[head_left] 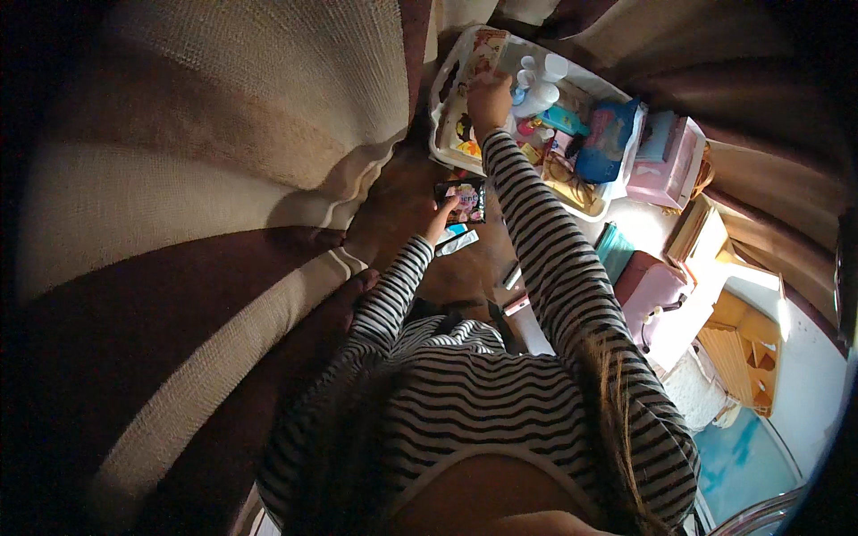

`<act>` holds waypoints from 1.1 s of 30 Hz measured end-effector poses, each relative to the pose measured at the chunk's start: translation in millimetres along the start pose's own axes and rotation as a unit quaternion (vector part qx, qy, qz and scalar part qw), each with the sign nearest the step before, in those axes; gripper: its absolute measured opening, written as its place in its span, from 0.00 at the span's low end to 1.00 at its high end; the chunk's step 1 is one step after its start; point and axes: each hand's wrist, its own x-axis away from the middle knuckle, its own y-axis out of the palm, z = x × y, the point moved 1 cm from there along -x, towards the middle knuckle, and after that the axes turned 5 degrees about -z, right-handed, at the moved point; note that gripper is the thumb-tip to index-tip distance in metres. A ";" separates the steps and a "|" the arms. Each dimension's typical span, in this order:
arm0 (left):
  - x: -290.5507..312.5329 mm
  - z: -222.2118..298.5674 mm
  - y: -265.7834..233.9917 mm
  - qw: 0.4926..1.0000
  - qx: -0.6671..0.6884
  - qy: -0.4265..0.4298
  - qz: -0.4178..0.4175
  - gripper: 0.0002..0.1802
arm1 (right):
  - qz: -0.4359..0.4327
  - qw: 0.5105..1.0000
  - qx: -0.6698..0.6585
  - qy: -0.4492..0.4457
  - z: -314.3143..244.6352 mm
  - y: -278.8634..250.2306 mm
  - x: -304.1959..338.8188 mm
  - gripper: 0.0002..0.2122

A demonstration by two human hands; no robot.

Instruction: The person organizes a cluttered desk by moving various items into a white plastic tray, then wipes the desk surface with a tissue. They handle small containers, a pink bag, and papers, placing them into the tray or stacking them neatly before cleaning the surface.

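My left hand (442,214) grips a dark packet (468,202) with a pink and white floral print, its thumb lying across the front. My right hand (490,103) reaches into a white plastic bin (444,125). Its fingers are curled at the bin's far left part, beside a patterned flat piece (488,52); what they hold, if anything, is hidden. Just right of this hand lie white bottles (539,98). Farther right in the bin are a teal box (561,119) and a blue packet (608,143). Below my left hand, a white and blue tube (457,243) lies on the brown surface.
Striped curtains (268,116) hang close on the left and at the back right. Beside the bin stands a pink box (666,170). Nearer on the right are a pink case (651,295), a teal item (614,252) and a lit white lamp (751,271).
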 end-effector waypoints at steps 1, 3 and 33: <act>1.5 2.5 -1.8 1.000 0.013 0.000 -0.002 0.25 | 0.010 1.000 -0.015 -0.004 -3.2 0.6 6.4 0.19; 1.7 -2.5 -5.6 0.999 0.038 -0.036 0.002 0.24 | 0.004 1.000 -0.017 0.013 -10.1 1.9 10.4 0.18; 17.3 1.5 0.0 0.998 0.049 -0.041 0.024 0.22 | -0.151 0.966 0.206 -0.043 15.6 16.7 51.8 0.12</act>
